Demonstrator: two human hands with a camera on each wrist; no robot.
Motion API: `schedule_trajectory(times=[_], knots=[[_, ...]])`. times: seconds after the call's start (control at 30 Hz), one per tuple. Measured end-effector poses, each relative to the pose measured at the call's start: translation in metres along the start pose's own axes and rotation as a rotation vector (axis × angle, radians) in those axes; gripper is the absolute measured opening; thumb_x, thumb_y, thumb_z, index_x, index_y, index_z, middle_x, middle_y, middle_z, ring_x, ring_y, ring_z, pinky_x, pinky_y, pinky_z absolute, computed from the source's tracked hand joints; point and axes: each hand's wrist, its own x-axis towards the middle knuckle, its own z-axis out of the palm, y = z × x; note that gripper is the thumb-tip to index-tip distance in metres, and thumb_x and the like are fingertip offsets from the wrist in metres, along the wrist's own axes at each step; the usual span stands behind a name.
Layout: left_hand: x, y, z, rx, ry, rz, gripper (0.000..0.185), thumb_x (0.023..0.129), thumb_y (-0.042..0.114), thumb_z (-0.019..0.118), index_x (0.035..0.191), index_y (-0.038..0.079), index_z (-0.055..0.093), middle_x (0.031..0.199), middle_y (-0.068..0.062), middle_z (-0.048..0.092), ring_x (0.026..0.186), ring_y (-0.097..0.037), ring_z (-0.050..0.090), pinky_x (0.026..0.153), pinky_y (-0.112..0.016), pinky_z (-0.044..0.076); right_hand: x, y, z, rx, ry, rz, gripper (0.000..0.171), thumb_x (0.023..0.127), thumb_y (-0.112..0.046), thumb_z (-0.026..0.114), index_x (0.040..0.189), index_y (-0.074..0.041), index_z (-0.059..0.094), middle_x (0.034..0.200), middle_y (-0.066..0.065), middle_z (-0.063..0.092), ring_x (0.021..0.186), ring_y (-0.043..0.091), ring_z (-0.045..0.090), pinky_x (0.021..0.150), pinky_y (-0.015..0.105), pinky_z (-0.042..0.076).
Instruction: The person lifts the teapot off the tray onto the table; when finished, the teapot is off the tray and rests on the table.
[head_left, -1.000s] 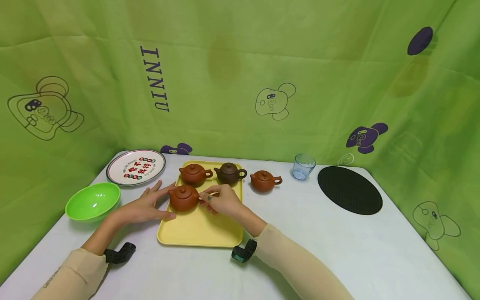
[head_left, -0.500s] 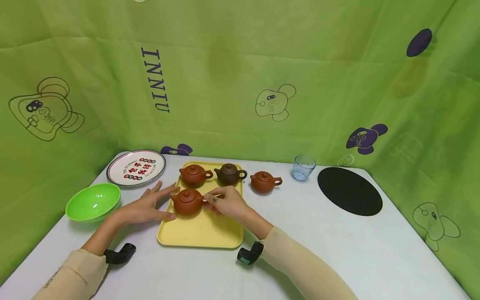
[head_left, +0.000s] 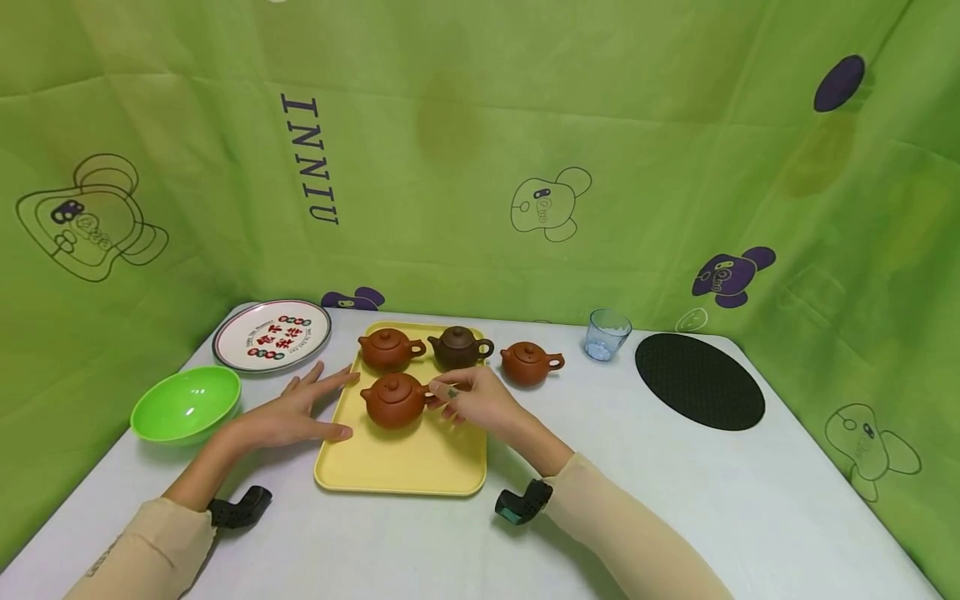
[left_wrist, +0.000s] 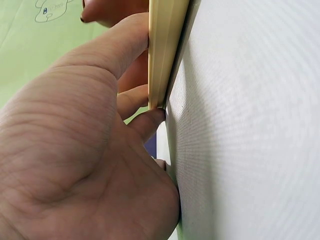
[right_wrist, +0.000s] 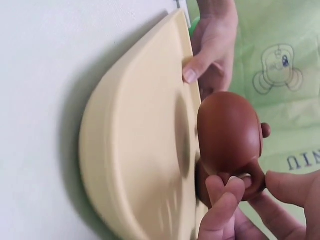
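A yellow tray (head_left: 405, 471) lies on the white table. On its far edge stand a reddish teapot (head_left: 387, 349) and a dark brown teapot (head_left: 457, 347). A third reddish teapot (head_left: 393, 401) sits mid-tray, and my right hand (head_left: 457, 396) pinches its handle. The right wrist view shows that teapot (right_wrist: 227, 132) on the tray (right_wrist: 135, 150), with my right hand (right_wrist: 255, 187) closed on the loop handle. My left hand (head_left: 296, 414) lies with straight fingers at the tray's left edge, thumb against the rim (left_wrist: 165, 50). Another reddish teapot (head_left: 527, 363) stands off the tray to the right.
A green bowl (head_left: 186, 402) and a patterned plate (head_left: 272, 333) are at the left. A small glass (head_left: 607, 333) and a black oval mat (head_left: 699, 380) lie at the right. Green cloth walls close the back and sides.
My right hand has slid the held teapot rightward across the tray, away from the left hand. The left hand has stayed at the tray's edge.
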Motion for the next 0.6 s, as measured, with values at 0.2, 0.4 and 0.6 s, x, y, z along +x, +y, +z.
schedule_trajectory(times=[0.2, 0.4, 0.6], knots=[[-0.001, 0.002, 0.000, -0.005, -0.003, -0.008, 0.094, 0.088, 0.047, 0.083, 0.164, 0.015, 0.039, 0.174, -0.034, 0.011, 0.157, -0.067, -0.008, 0.117, -0.088, -0.006, -0.007, 0.005, -0.014, -0.022, 0.032, -0.010, 0.027, 0.105, -0.023, 0.067, 0.124, -0.006, 0.078, 0.105, 0.020, 0.082, 0.073, 0.014, 0.071, 0.066, 0.026, 0.060], [0.000, 0.003, 0.000, -0.005, -0.007, -0.004, 0.093, 0.088, 0.045, 0.083, 0.164, 0.014, 0.039, 0.174, -0.033, 0.013, 0.157, -0.066, -0.007, 0.117, -0.088, -0.005, -0.014, 0.011, -0.030, -0.031, 0.078, -0.017, 0.025, 0.105, -0.022, 0.067, 0.123, -0.008, 0.079, 0.101, 0.017, 0.083, 0.071, 0.013, 0.069, 0.065, 0.026, 0.059], [0.002, 0.001, 0.000, -0.004, -0.003, 0.005, 0.093, 0.088, 0.046, 0.083, 0.164, 0.014, 0.040, 0.175, -0.031, 0.014, 0.158, -0.064, -0.008, 0.118, -0.087, -0.007, -0.023, 0.013, -0.052, -0.026, 0.101, -0.023, 0.029, 0.106, -0.023, 0.066, 0.125, -0.004, 0.077, 0.103, 0.019, 0.083, 0.071, 0.013, 0.068, 0.066, 0.026, 0.059]])
